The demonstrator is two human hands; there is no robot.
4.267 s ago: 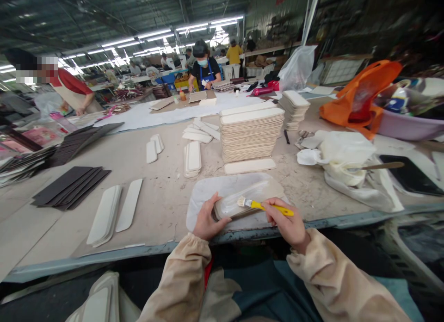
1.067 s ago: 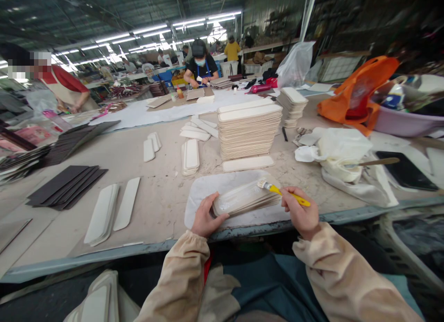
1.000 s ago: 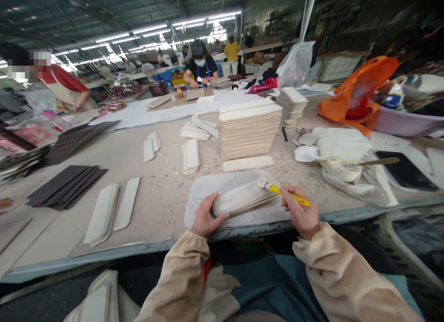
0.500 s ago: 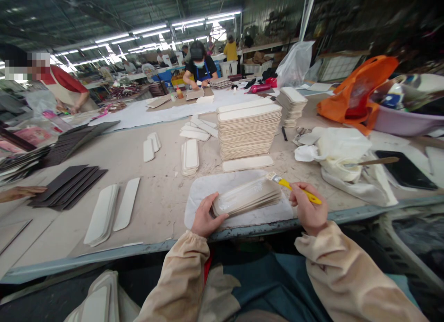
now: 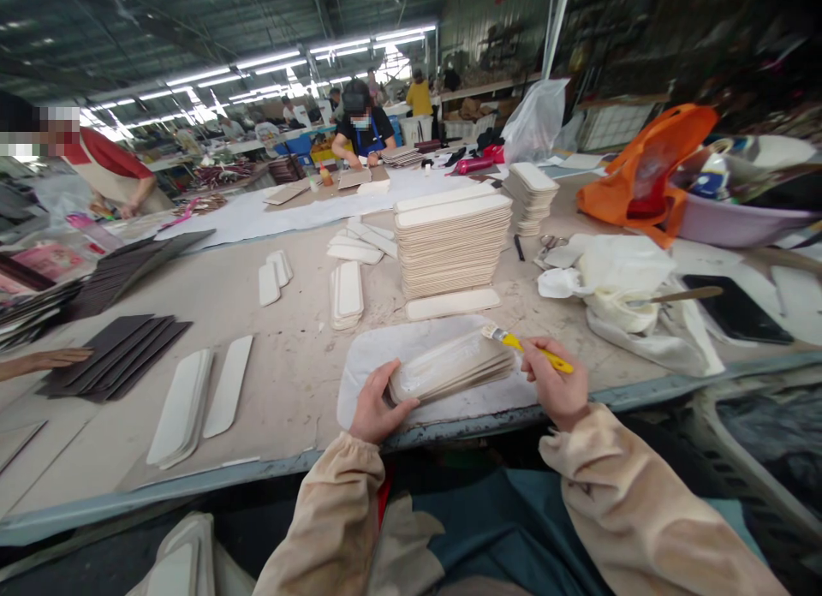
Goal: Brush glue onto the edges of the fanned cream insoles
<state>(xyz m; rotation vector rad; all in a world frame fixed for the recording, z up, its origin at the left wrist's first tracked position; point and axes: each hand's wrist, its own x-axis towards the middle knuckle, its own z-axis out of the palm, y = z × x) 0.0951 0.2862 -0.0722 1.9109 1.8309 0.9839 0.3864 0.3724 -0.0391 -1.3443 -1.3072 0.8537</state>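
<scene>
The left hand [image 5: 380,402] holds the fanned boards [image 5: 446,369] on the desk [image 5: 295,356] by one end, and the right hand [image 5: 556,384] holds a yellow brush [image 5: 512,340] near the other

The left hand [image 5: 376,405] is held low, its thumb spread apart from the fingers. The right hand [image 5: 557,382] is curled into a pinching grip, and both forearms [image 5: 642,493] are stretched forward in beige sleeves [image 5: 324,515]

AHEAD: tall strip stack [image 5: 453,249] blocks, crosswise strip [image 5: 453,305] at its foot | LEFT: open lane between left hand [image 5: 376,406] and slanting strip [image 5: 229,386], short strip pile [image 5: 348,292] beyond | RIGHT: narrow gap between right hand [image 5: 560,382] and crumpled white bag [image 5: 626,271]
</scene>
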